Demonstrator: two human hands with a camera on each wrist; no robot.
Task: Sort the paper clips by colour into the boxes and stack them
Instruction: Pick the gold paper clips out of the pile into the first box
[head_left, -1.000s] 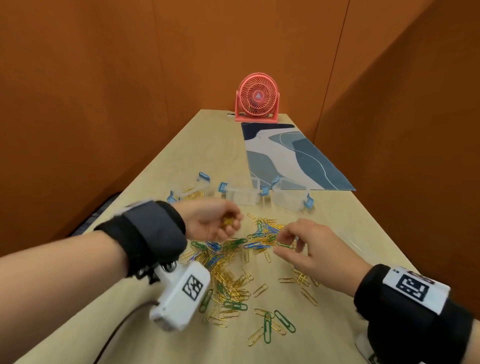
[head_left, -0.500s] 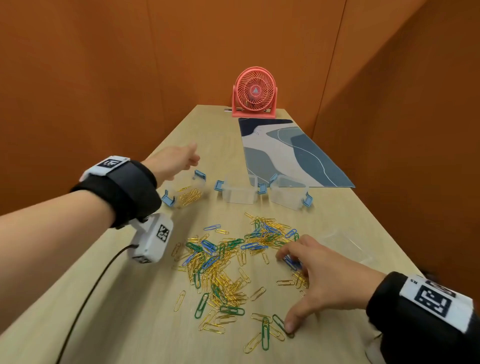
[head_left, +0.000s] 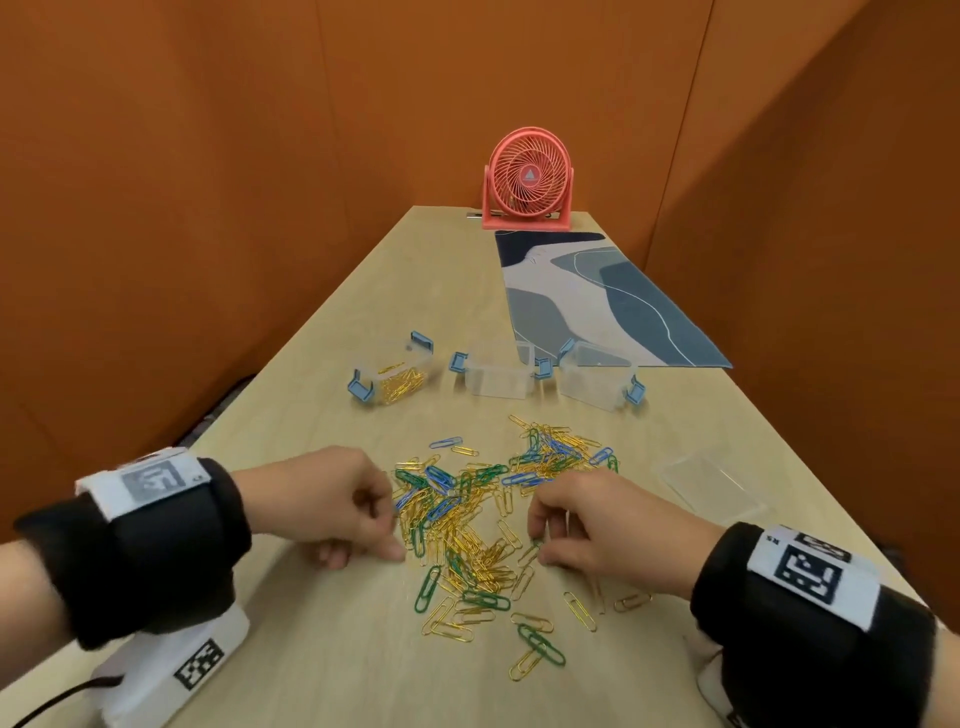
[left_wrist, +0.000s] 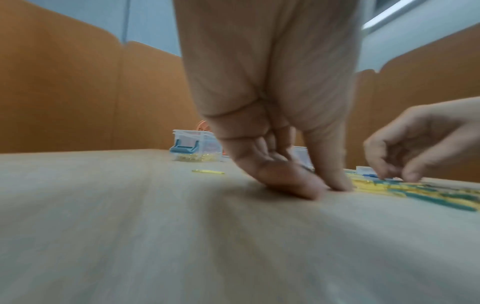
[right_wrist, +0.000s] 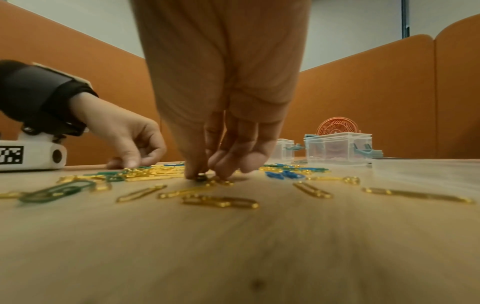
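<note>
A loose pile of gold, green and blue paper clips (head_left: 467, 519) lies mid-table. Behind it stand three clear boxes with blue latches: the left box (head_left: 392, 376) holds gold clips, the middle box (head_left: 496, 382) and the right box (head_left: 597, 382) look empty. My left hand (head_left: 363, 530) is at the pile's left edge, fingers curled, thumb and forefinger tips (left_wrist: 311, 189) down on the table; no clip shows between them. At the pile's right side, my right hand (head_left: 537, 540) pinches a dark paper clip (right_wrist: 200, 176) against the table.
A clear lid (head_left: 709, 486) lies flat on the wooden table (head_left: 322, 649) to the right of the pile. A patterned mat (head_left: 597, 296) and a pink fan (head_left: 527, 182) sit at the far end. Orange partition walls close in both sides.
My left hand has come back from over the gold box to the pile's left edge. My right hand has gone from spread over the clips to a pinch nearer me.
</note>
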